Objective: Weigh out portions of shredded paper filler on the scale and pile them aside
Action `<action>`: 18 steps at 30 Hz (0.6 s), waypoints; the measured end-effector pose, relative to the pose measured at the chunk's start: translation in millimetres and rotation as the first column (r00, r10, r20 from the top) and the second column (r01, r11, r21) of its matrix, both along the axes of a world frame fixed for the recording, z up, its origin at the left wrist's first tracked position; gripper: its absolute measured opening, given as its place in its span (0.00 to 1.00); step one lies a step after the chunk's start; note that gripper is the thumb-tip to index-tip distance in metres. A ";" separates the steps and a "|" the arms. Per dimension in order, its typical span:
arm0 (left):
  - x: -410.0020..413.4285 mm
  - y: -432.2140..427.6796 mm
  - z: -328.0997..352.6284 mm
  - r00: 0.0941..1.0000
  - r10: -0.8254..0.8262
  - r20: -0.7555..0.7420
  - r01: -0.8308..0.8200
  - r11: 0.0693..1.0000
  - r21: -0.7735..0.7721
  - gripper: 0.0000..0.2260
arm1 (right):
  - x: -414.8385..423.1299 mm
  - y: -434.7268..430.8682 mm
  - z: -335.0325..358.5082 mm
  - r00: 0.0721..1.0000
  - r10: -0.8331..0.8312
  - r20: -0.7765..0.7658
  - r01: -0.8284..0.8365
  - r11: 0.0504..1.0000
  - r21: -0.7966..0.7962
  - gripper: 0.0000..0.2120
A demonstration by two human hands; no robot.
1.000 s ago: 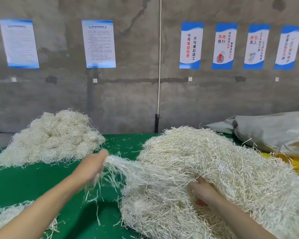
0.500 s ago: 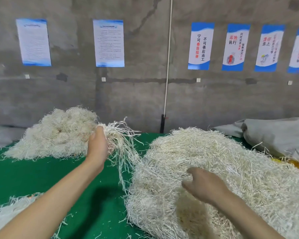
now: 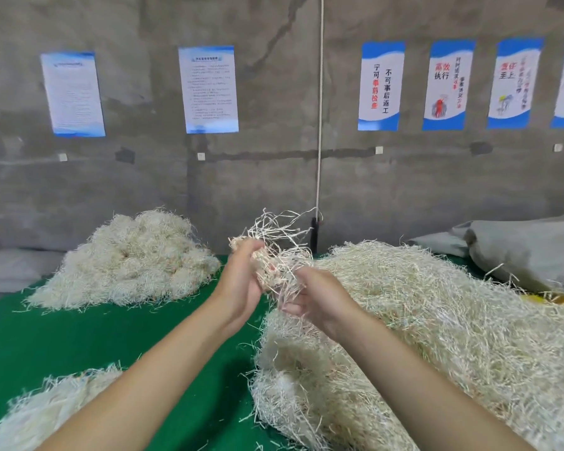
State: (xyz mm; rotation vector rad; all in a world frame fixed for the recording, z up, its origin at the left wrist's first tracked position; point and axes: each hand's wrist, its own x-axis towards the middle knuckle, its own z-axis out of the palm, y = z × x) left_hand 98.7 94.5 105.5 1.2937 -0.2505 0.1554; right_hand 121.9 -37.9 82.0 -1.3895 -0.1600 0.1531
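Paper (image 3: 279,260) (seemingly pinched) between left hand (image 3: 241,283), right hand (image 3: 323,299).

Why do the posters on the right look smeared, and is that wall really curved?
Head view: the far-right posters are blurred; the held tuft of shredded paper looks sharper; the wide-angle lens likely bows the wall; light is soft, shadows faint on the green table.

Soft, even, moderately bright light. Left of the white cord (image 3: 320,109), the left forearm (image 3: 163,362) casts a faint shadow on the green table (image 3: 79,336). The shredded paper tuft (image 3: 280,265) there looks slightly smeared. Far right of the cord, posters (image 3: 515,83) blur and bow.
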 end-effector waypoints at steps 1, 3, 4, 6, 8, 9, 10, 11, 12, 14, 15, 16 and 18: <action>1.4 -0.9 -6.4 0.999 0.036 -0.040 -0.033 0.996 0.083 0.36 | -3.3 2.5 9.2 1.000 0.005 0.019 -0.007 0.995 0.100 0.07; 2.7 -3.4 -16.8 0.999 0.005 -0.054 0.004 0.987 0.158 0.56 | -13.9 8.4 30.6 0.991 0.112 0.076 -0.125 0.971 0.203 0.11; 3.2 -6.6 -20.2 0.999 -0.034 -0.034 0.039 0.988 0.149 0.59 | -20.0 11.5 39.6 0.978 0.179 0.109 -0.200 0.953 0.228 0.09; 4.7 -9.6 -20.9 0.999 -0.017 -0.028 0.019 0.998 0.060 0.54 | -34.4 15.1 57.3 0.935 0.333 0.119 -0.354 0.887 0.297 0.09; 6.9 -8.0 -13.3 0.996 0.083 -0.023 -0.085 0.992 -0.097 0.35 | -40.7 9.7 67.7 0.883 0.446 0.145 -0.469 0.839 0.277 0.19; 9.4 -3.4 -7.8 0.989 0.146 -0.037 -0.150 0.978 -0.146 0.26 | -41.6 5.0 69.4 0.870 0.469 0.151 -0.493 0.838 0.235 0.23; 10.2 1.3 -2.0 0.978 0.203 -0.058 -0.210 0.962 -0.176 0.21 | -40.3 -1.4 67.8 0.873 0.459 0.167 -0.484 0.859 0.169 0.27; 11.4 6.8 1.6 0.966 0.249 -0.068 -0.257 0.949 -0.184 0.19 | -40.2 -6.5 64.1 0.895 0.402 0.194 -0.422 0.903 0.074 0.26; 12.4 11.5 4.1 0.960 0.271 -0.070 -0.280 0.944 -0.176 0.20 | -40.0 -10.0 57.2 0.916 0.311 0.254 -0.306 0.950 -0.061 0.24; 8.5 11.6 6.9 0.967 0.248 -0.065 -0.251 0.967 -0.043 0.25 | -42.4 -16.0 37.0 0.889 0.142 0.436 0.004 0.948 -0.318 0.22; 4.1 7.8 5.7 0.975 0.214 -0.055 -0.210 0.974 0.082 0.26 | -43.0 -18.5 26.3 0.865 0.101 0.492 0.107 0.920 -0.377 0.25; -0.4 2.8 3.4 0.983 0.181 -0.040 -0.168 0.959 0.230 0.26 | -42.9 -22.1 16.7 0.855 0.075 0.514 0.155 0.907 -0.391 0.31; -9.4 -4.9 -1.0 0.987 0.157 0.037 -0.156 0.869 0.470 0.24 | -42.2 -31.6 2.5 0.869 0.057 0.492 0.157 0.911 -0.382 0.46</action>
